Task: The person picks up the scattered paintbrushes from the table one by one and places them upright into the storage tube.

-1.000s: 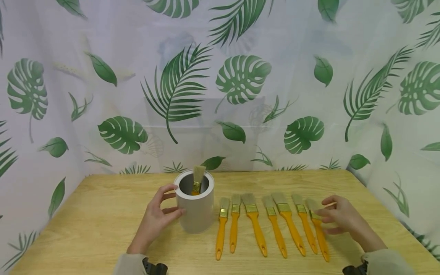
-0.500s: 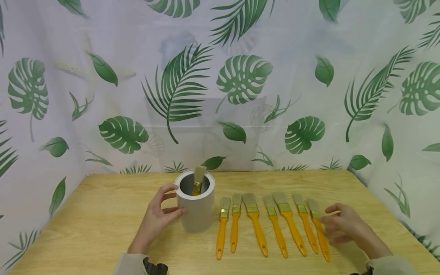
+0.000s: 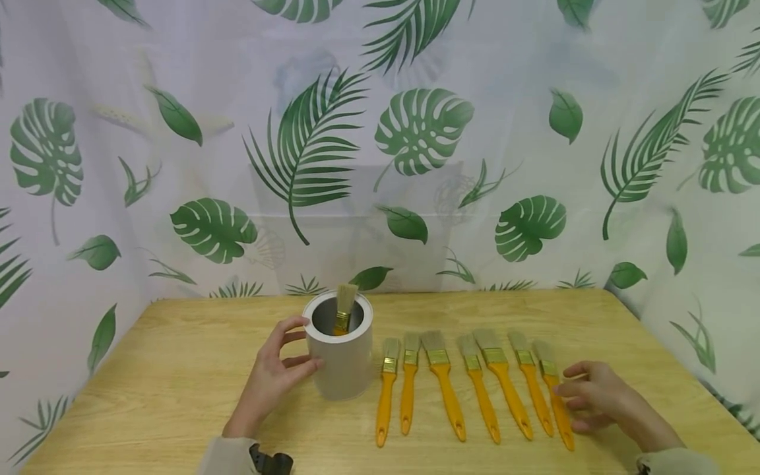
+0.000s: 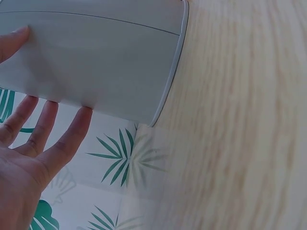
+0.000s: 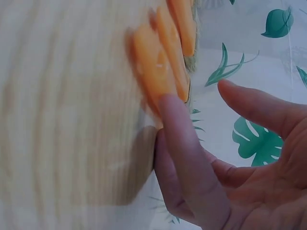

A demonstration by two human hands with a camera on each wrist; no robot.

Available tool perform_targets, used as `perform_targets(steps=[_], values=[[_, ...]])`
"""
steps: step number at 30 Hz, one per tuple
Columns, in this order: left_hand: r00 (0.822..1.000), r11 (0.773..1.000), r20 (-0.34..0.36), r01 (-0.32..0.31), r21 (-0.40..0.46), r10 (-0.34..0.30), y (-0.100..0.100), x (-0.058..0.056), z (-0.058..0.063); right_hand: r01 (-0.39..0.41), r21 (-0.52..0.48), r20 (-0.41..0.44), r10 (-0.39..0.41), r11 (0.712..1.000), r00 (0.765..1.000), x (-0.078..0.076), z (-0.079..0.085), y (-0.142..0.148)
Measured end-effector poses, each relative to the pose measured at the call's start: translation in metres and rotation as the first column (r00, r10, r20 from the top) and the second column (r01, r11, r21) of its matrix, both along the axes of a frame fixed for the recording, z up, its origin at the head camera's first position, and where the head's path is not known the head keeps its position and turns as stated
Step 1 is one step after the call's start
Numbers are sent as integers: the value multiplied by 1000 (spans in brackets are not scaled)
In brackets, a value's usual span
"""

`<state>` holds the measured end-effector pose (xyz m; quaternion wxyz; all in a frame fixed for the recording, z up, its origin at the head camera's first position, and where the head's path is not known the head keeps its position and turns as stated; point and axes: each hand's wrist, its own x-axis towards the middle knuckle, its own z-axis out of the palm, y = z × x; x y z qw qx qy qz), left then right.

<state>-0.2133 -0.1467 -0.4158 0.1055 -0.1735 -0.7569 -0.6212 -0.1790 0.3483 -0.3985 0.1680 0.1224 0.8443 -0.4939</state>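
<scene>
A white paint can [image 3: 342,373] stands on the table with one paintbrush [image 3: 346,298] in it, bristles up. My left hand [image 3: 274,373] holds the can's left side, thumb in front and fingers further back. In the left wrist view the fingertips [image 4: 85,111] meet the can wall [image 4: 105,62]. To the right lies a row of several paintbrushes with orange handles and pale bristles. Beside the rightmost paintbrush [image 3: 561,410] is my right hand [image 3: 605,399], its fingers loosely bent and the thumb apart. One fingertip is right at that brush's handle [image 5: 153,62] in the right wrist view.
The wooden table [image 3: 178,369] reaches back to a white curtain [image 3: 427,218] printed with green leaves, which also closes off both sides. Among the row lie a wide paintbrush [image 3: 444,389] and another wide paintbrush [image 3: 506,389]. The brushes are close together.
My right hand has moved nearer the front edge, from the rightmost brush's bristle end down beside its handle. The left hand and the can have not moved.
</scene>
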Motion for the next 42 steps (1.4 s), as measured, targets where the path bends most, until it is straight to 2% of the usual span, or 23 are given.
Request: perform_targets(steps=[9,19,27,36,42], values=[[1000,1000,16,-3,2,3,1,1,1,-26,53,-16,27,998,1000,0,-6,-2],[1000,1000,-17,-5,5,5,0,1,2,-32,144,-46,39,989,998,-2,-8,-14],[1000,1000,-10,-4,9,4,1,0,1,-46,222,-133,77,974,988,-4,-11,-12],[1000,1000,-20,14,15,-14,-1,-3,-3,-37,188,-143,65,981,988,-6,-10,-8],[1000,1000,-11,4,18,-3,0,-3,-1,8,49,-137,-2,999,991,-9,3,-3]])
